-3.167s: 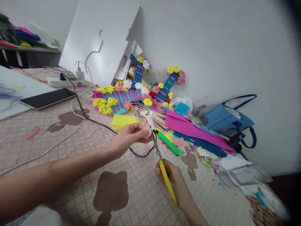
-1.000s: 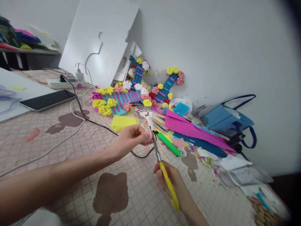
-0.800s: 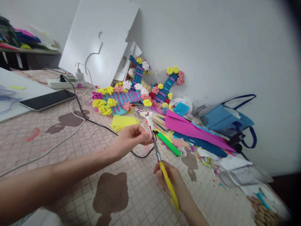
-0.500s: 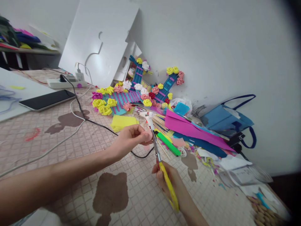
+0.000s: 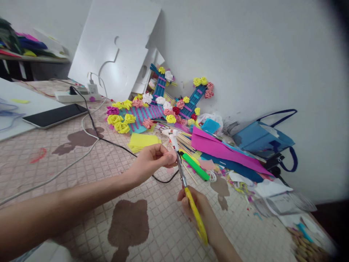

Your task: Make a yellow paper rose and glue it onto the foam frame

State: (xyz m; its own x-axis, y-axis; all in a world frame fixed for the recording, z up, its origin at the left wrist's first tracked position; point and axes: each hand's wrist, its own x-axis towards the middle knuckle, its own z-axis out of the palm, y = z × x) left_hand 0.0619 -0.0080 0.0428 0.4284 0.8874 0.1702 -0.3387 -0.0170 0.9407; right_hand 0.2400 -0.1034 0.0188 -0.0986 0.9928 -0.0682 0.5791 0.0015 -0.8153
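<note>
My left hand (image 5: 155,160) pinches a small pale pink piece of paper (image 5: 173,155) between thumb and fingers. In my right hand (image 5: 195,203) is a pair of scissors (image 5: 196,214) with yellow handles, the fingers wrapped round them. Their metal blades point away from me and reach the right edge of the pink piece; whether they touch it I cannot tell. Just beyond the blades lies a white glue gun (image 5: 172,137). A green cutter-like tool (image 5: 196,167) rests to the right of the blades.
Decorated blue strips with paper flowers (image 5: 141,116) lie at the back. Yellow paper (image 5: 144,141), wooden sticks (image 5: 184,141) and a magenta sheet (image 5: 223,149) surround the glue gun. A tablet (image 5: 56,115), power strip (image 5: 71,96) and cables are left. A blue bag (image 5: 264,140) leans right.
Almost nothing differs. The scissor handles and my right hand have shifted very slightly; my left hand keeps its pinch on the pink paper.
</note>
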